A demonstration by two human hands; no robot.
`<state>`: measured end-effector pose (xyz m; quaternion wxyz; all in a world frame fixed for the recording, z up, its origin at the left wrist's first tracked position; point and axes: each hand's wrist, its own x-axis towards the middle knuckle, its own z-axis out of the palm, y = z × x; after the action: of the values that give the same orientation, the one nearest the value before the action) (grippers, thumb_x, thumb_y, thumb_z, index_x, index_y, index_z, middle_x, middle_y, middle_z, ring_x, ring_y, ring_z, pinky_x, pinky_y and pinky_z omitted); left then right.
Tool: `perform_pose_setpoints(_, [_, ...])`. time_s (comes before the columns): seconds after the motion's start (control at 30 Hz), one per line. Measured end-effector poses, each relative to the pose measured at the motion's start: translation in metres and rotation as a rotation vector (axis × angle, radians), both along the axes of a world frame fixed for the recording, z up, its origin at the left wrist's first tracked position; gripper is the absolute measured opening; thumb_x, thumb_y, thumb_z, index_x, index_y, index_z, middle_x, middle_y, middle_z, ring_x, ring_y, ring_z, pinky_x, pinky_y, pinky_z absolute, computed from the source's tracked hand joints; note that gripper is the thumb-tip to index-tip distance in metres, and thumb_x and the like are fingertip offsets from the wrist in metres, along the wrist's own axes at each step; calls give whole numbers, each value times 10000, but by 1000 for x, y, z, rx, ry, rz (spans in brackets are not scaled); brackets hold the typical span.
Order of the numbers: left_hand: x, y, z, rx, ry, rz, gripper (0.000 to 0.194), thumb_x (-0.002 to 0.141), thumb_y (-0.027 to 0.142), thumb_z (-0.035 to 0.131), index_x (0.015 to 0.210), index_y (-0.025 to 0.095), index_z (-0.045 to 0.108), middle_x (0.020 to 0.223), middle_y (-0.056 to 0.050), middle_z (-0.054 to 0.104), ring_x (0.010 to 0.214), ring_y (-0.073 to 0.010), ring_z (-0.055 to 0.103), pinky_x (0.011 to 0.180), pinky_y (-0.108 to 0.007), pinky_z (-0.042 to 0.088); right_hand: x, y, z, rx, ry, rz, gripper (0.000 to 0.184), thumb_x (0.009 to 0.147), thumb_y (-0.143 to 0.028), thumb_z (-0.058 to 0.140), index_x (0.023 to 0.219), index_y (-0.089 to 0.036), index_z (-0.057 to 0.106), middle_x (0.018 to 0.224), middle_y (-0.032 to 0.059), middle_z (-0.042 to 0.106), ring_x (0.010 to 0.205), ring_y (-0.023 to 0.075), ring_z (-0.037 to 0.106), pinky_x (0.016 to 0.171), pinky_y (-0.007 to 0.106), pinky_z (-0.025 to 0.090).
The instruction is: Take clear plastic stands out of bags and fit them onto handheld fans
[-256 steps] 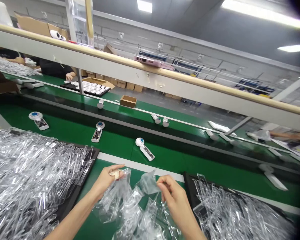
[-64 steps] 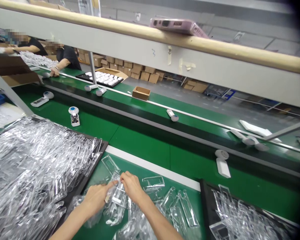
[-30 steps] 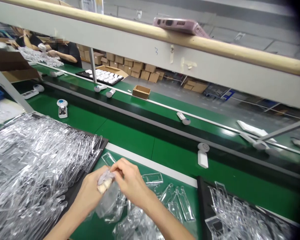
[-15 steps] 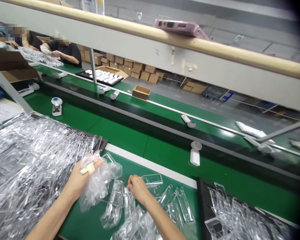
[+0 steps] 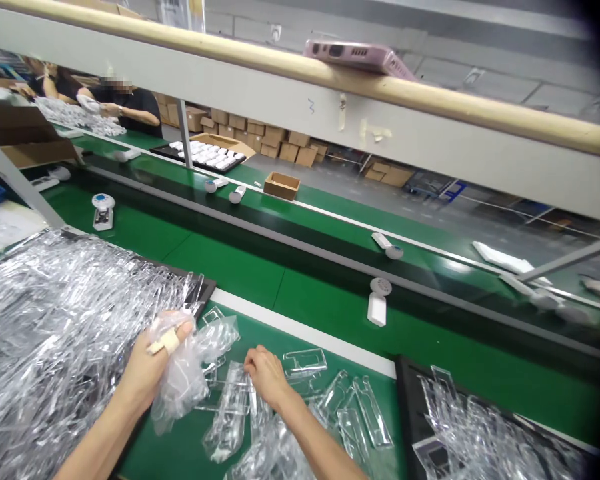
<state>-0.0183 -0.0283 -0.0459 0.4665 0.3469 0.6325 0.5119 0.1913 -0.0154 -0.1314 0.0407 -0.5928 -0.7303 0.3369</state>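
My left hand [image 5: 155, 357] is closed around a crumpled clear plastic bag [image 5: 183, 390], which hangs below its fingers. A strip of pale yellow tape [image 5: 165, 342] is wrapped round the thumb. Just to the right, my right hand [image 5: 266, 375] is low over the green work surface with its fingers curled together; whatever they pinch is hidden. Beneath and beside it lie clear plastic pieces [image 5: 229, 413], some stacked. A clear frame-shaped piece [image 5: 305, 361] rests beyond the right wrist, and more clear plastic trays [image 5: 373, 413] lie to the right of the forearm.
A large heap of clear plastic pieces [image 5: 70, 333] fills the left side. A black tray [image 5: 405, 400] with more stands at right. Beyond a white edge strip [image 5: 300, 333], a green conveyor belt [image 5: 245, 280] carries white devices [image 5: 379, 303]. A phone [image 5: 357, 57] lies on the overhead rail.
Both hands have shifted slightly left, the left one still holding the bag. On the near belt the white devices have moved left; on the far belt some have moved right.
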Motion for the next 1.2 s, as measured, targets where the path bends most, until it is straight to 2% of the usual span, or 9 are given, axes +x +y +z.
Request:
perform_pose_setpoints(0.1, [-2, -5, 6, 7, 187, -188, 486, 647, 485, 675, 1005, 165, 597, 800, -43, 644, 751, -220, 600, 660, -283, 479, 2, 1, 23, 59, 39, 10, 165, 811, -93, 470, 779, -206, 586, 824, 1, 584, 741, 136, 560, 655, 244, 338])
perform_pose_setpoints(0.23, [8, -9, 15, -44, 313, -632, 585, 739, 442, 589, 1267, 209, 492, 817, -28, 665, 743, -212, 607, 716, -292, 472, 3, -4, 74, 121, 167, 110, 113, 830, -150, 495, 799, -242, 553, 830, -45, 570, 752, 111, 539, 672, 220, 347])
perform_pose_setpoints(0.33, [20, -8, 19, -9, 479, -823, 367, 779, 436, 530, 1057, 218, 630, 838, -16, 673, 780, -204, 606, 727, -253, 446, -1, -6, 104, 171, 374, 168, 146, 839, -118, 459, 791, -236, 531, 812, -51, 564, 778, 102, 538, 688, 201, 365])
perform_pose_setpoints(0.47, [25, -2, 20, 36, 659, -725, 314, 809, 453, 453, 719, 196, 610, 674, 8, 624, 651, -167, 561, 595, -216, 402, 2, -1, 102, 152, 360, 77, 137, 878, -173, 422, 928, -242, 529, 880, -41, 605, 793, 100, 574, 705, 204, 400])
perform_pose_setpoints(0.6, [16, 1, 18, 34, 638, -535, 320, 781, 498, 479, 705, 196, 551, 630, 21, 576, 614, -158, 527, 560, -215, 382, 15, 1, 61, 26, -69, 47, 279, 819, -125, 496, 1082, -211, 531, 1057, 53, 607, 941, 193, 603, 792, 302, 416])
perform_pose_setpoints(0.77, [17, -1, 24, 59, 551, -373, 352, 725, 530, 541, 816, 190, 552, 683, 10, 575, 631, -167, 533, 593, -240, 405, 19, -3, 22, -127, -264, 125, 384, 671, 23, 568, 1029, -115, 582, 1119, 185, 568, 911, 287, 629, 745, 366, 439])
perform_pose_setpoints(0.9, [22, -5, 30, 67, 438, -269, 458, 698, 540, 568, 1002, 198, 553, 813, -19, 619, 709, -190, 558, 646, -265, 411, 16, 1, 25, -176, -284, 162, 302, 721, -36, 577, 1011, -121, 580, 1098, 119, 590, 959, 239, 594, 810, 381, 434])
perform_pose_setpoints(1.07, [14, -6, 28, 63, 348, -357, 390, 677, 542, 607, 634, 194, 436, 579, 33, 484, 528, -124, 442, 511, -226, 342, 24, 5, 41, -207, -161, 156, 262, 682, -87, 601, 937, -150, 598, 916, 77, 649, 841, 208, 615, 680, 284, 432])
perform_pose_setpoints(1.2, [12, -11, 26, 58, 340, -401, 335, 682, 496, 617, 689, 193, 472, 574, 45, 473, 526, -119, 425, 502, -214, 332, 36, -3, 58, -218, 22, 137, 208, 763, -88, 450, 860, -195, 600, 673, -15, 616, 578, 106, 581, 526, 191, 374])
